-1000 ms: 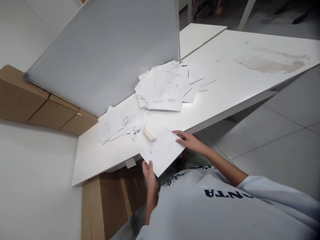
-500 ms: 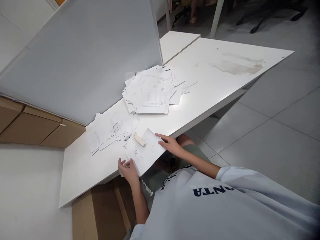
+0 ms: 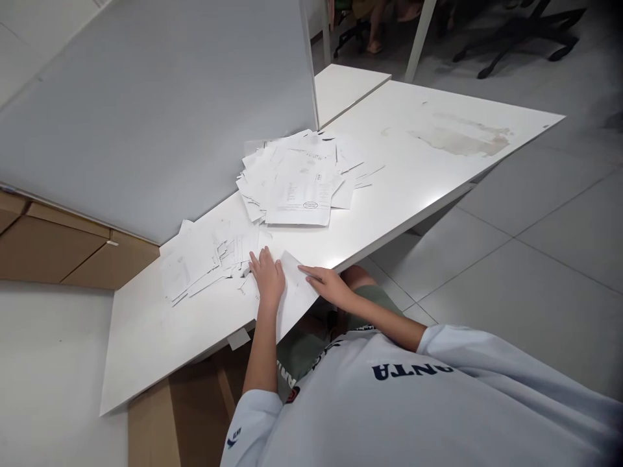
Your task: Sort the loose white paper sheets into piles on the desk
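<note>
A white sheet (image 3: 298,293) with small pencil drawings lies at the near edge of the white table (image 3: 418,175) and hangs partly over it. My left hand (image 3: 267,277) lies flat on the sheet's left part, fingers stretched toward the scraps. It covers the spot where a small beige eraser lay, and the eraser is hidden. My right hand (image 3: 329,285) rests on the sheet's right edge with its fingers stretched out flat, pinning the paper down. Neither hand visibly grips anything.
A loose pile of printed papers (image 3: 296,178) sits mid-table against a grey partition (image 3: 160,110). Cut paper scraps (image 3: 209,256) lie left of my hands. Cardboard boxes (image 3: 58,250) stand at the left and under the table. A stain (image 3: 452,136) marks the far tabletop. Another person's feet (image 3: 374,42) show beyond.
My left hand left the sheet's near corner and moved up onto the sheet, covering the eraser. The right hand stayed on the right edge. The view shifted slightly.
</note>
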Motion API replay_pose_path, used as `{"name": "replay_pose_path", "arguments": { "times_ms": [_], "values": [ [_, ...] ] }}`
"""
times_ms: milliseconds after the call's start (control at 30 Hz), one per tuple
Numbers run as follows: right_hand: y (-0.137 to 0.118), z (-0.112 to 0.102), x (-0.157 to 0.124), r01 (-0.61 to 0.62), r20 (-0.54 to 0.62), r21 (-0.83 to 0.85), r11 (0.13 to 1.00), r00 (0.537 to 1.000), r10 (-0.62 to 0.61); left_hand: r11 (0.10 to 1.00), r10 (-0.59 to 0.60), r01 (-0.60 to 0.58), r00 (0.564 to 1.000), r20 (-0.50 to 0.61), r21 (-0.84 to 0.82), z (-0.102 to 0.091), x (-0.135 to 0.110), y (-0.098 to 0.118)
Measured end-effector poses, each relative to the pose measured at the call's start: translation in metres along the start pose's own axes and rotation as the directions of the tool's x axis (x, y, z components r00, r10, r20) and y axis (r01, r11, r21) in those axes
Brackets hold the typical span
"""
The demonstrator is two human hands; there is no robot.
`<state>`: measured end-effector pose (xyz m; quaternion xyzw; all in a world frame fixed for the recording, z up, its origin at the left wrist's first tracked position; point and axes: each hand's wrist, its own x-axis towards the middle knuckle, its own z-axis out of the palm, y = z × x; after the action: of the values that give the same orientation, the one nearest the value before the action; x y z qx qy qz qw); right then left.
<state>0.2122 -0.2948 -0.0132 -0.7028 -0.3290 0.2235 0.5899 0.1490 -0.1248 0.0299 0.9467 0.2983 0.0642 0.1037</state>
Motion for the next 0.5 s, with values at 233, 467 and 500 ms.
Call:
{"name": "replay_pose_path", "arguments": {
  "times_ms": [233,467,500],
  "values": [
    [-0.006,-0.001,0.006,0.11,0.076,-0.101,0.989,0.992,-0.103,0.992,-0.02,0.008,0.996,0.09,0.126,-0.004,0.007,0.0],
    [-0.023,0.0,0.006,0.121,0.019,-0.08,0.989,0.993,-0.12,0.997,0.0,-0.006,0.997,0.081,0.073,-0.008,0.016,-0.004],
    [-0.029,-0.005,0.007,0.144,0.014,-0.096,0.985,0.99,-0.143,0.999,-0.021,0.018,0.996,0.089,0.042,-0.014,0.02,-0.009]
  ]
}}
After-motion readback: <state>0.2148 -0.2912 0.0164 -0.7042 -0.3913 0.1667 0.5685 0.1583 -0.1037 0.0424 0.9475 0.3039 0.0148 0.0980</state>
